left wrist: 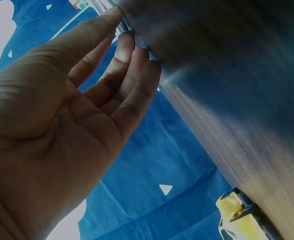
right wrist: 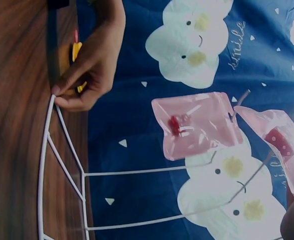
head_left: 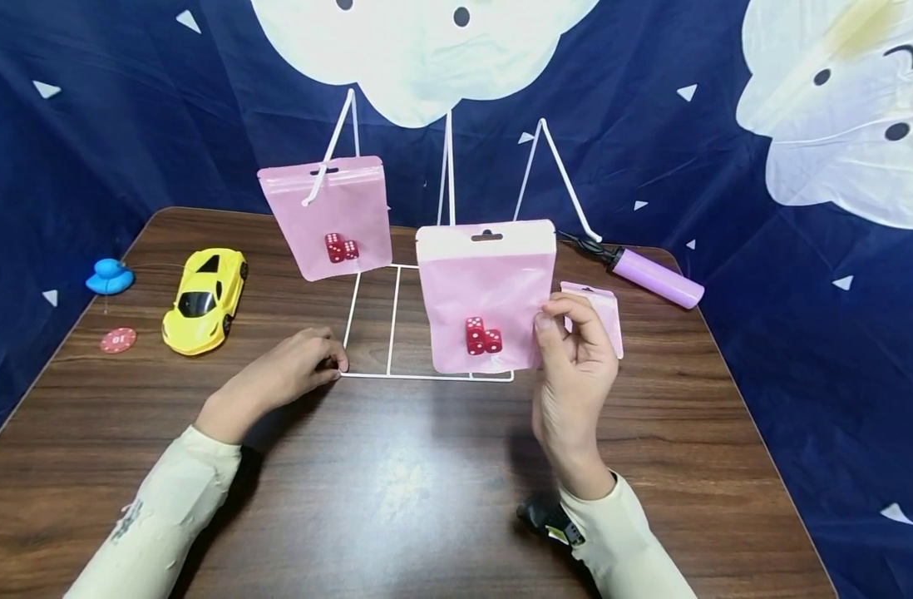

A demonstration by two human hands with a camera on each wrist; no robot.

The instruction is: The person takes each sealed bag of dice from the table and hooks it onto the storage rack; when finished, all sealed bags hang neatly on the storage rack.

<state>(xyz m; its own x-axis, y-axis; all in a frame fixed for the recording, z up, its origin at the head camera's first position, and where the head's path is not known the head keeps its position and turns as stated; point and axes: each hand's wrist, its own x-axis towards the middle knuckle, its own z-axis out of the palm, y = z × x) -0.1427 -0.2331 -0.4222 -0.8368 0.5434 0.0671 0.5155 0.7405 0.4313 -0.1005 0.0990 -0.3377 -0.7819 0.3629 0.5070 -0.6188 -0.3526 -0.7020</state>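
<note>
My right hand (head_left: 579, 366) pinches the right edge of a pink zip pouch (head_left: 494, 287) with red dice (head_left: 481, 336) showing through it. This pouch stands upright before the middle hook (head_left: 448, 166) of a white wire rack; whether the hook enters its hole I cannot tell. My left hand (head_left: 295, 370) pinches the front left corner of the rack's base (head_left: 426, 378), thumb and finger meeting on the wire in the right wrist view. Another pink pouch (head_left: 359, 195) with red dice hangs from the left hook (head_left: 337, 137). The right hook (head_left: 565, 170) bears nothing.
A smaller pink pouch (head_left: 612, 320) lies behind my right hand, near a purple hand pump (head_left: 657, 278). At left are a yellow toy car (head_left: 202, 304), a blue duck (head_left: 110, 278) and a red chip (head_left: 118, 339). A dark blue cloth backdrop (head_left: 636, 150) hangs behind the table.
</note>
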